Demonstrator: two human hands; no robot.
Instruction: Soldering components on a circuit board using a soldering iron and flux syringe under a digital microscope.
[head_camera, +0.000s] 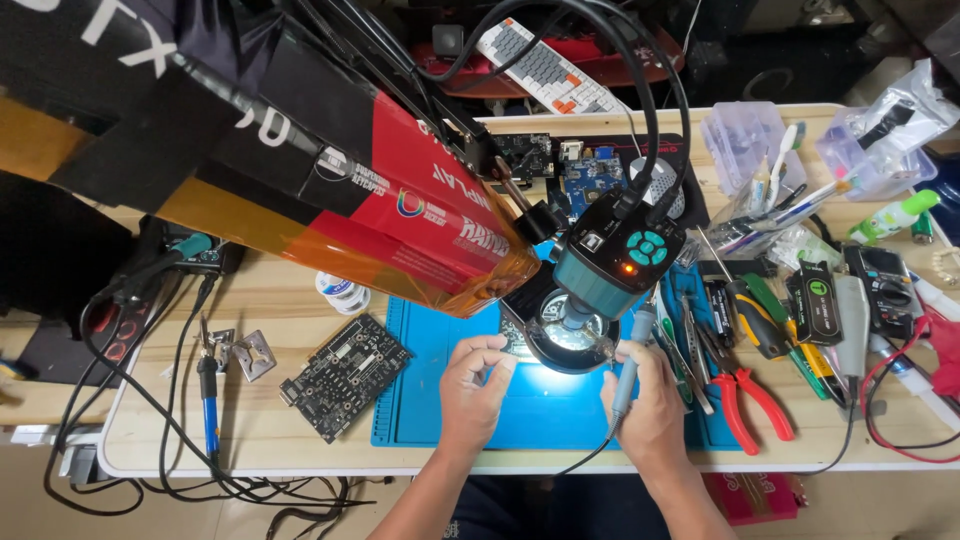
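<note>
A slim grey soldering iron (628, 365) with a blue collar is held upright, slightly tilted, its tip raised toward the lit ring beneath a teal microscope camera, its black cord trailing down off the counter's near edge. A small dark circuit board (517, 343) is seen lying flat on the blue work mat, partly hidden under the lamp, its left edge pinched between fingertips.

black-red-orange box (300, 170): upper left, over bench | clear bags (880, 130): upper right | red packet (755, 495): under table edge
</note>
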